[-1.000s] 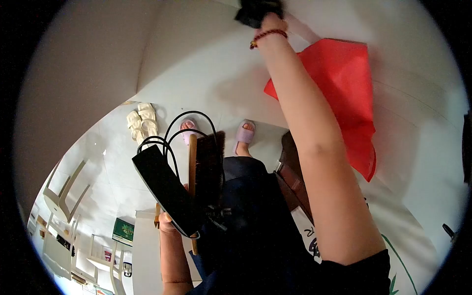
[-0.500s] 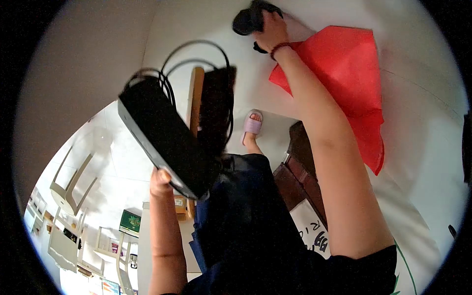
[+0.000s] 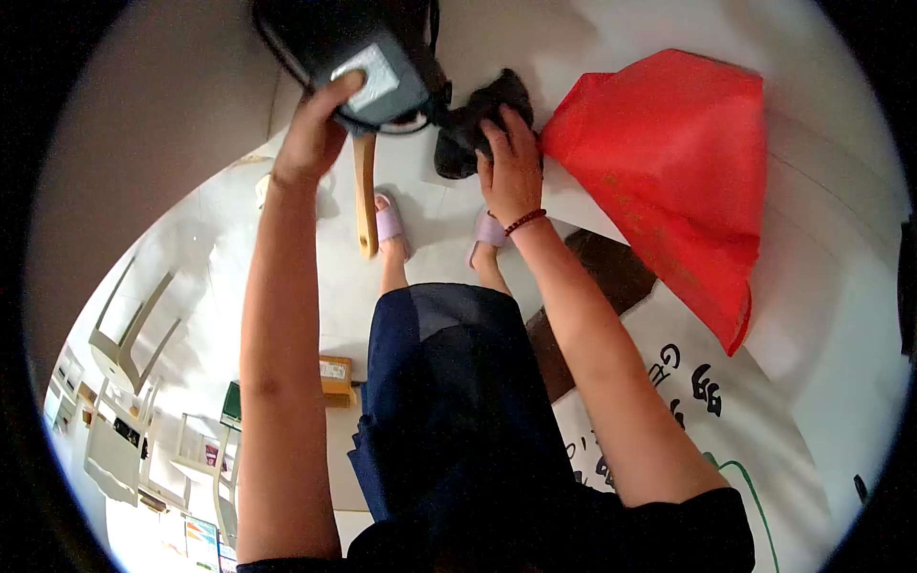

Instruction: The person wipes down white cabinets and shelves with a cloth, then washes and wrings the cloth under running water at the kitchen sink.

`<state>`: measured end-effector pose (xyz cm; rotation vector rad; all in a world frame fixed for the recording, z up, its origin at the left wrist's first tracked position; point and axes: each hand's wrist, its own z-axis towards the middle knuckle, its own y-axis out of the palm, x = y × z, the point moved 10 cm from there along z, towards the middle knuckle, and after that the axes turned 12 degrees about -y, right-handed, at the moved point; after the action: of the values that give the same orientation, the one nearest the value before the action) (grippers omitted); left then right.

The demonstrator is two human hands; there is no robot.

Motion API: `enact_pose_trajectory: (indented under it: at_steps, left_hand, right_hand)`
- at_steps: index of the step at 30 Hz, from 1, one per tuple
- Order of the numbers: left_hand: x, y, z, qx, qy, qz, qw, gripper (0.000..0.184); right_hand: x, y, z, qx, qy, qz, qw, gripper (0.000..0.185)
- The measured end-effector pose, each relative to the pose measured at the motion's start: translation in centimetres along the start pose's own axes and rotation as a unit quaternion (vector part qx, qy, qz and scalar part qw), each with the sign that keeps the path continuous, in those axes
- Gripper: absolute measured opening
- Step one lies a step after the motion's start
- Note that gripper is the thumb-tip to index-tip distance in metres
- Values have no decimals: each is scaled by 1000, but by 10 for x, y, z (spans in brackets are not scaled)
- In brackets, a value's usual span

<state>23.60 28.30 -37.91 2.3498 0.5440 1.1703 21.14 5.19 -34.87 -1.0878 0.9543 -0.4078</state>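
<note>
In my left hand (image 3: 320,119), at the upper left, is a boxy black device (image 3: 406,91) with a grey end, a pale label and a black cable looped around it. My thumb presses on the label. A wooden handle (image 3: 366,201) sticks out beneath the device; what it joins is hidden. My right hand (image 3: 514,167) curls its fingers over a soft-looking dark bundle (image 3: 463,143), whose kind I cannot make out. Beside that hand, to the right, lies a creased red sheet or bag (image 3: 669,181).
Pink slippers (image 3: 387,224) are on the wearer's feet on the pale floor. A cardboard box (image 3: 336,380) sits near the left leg. White chairs (image 3: 129,344) stand at the left. A white surface with black handwriting (image 3: 707,390) and a brown panel (image 3: 607,272) are at the right.
My left hand has swung up and away with the black device, turning its labelled end into view. My right hand and the dark bundle have come down and slightly left.
</note>
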Motion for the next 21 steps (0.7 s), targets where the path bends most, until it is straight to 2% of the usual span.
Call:
enact_pose_trajectory:
  at_steps: [4,5,7,8,9,11,12,15,18,21]
  left_hand:
    - [24,-3,42,-5,32,73,997,36]
    - [17,-22,56,-5,-1,71,997,37]
    - [30,-7,55,-10,-35,67,997,49]
    - [35,-20,56,12,-30,46,998,35]
    - [41,-13,54,21,-26,66,997,36]
    - [42,-23,41,143,-105,69,982,33]
    - [46,-20,44,133,-99,75,983,33]
    - [50,-29,48,97,-90,77,988,32]
    - [52,-17,47,67,-83,86,991,31]
    - [58,-13,45,73,-85,102,988,42]
  right_hand:
    - [-13,4,-17,29,60,-36,997,46]
    - [-22,9,-16,28,61,-35,997,50]
    - [-49,11,6,-5,53,-25,998,50]
    - [-61,11,21,2,44,0,999,52]
    - [-68,20,31,11,36,26,999,54]
    - [-84,45,41,7,-41,21,999,49]
    - [-84,39,38,38,-54,24,998,47]
    - [-59,32,3,-22,-43,12,999,49]
    - [-8,-6,-75,-14,36,-29,999,49]
    - [60,-51,-192,-15,207,-133,969,50]
